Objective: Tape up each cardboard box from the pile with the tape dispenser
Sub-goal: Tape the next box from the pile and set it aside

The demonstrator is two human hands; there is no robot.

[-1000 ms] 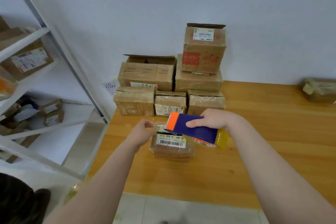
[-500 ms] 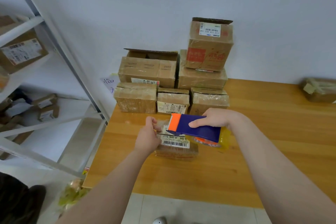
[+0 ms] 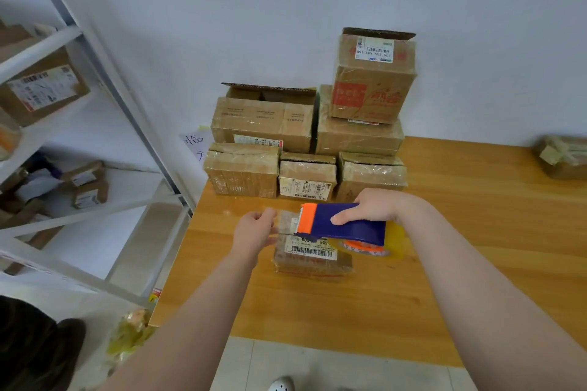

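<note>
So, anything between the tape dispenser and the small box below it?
Nothing visible. The right hand holds the tape dispenser directly over the small box; only its own tape strip, pinched by the left hand, runs leftward.

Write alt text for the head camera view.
A person's right hand holds a blue-and-orange plastic tape dispenser above a small brown cardboard box with a barcode label on a wooden table, while the left hand pinches the clear tape drawn from it. A pile of brown cardboard boxes stands against the white wall behind.
</note>
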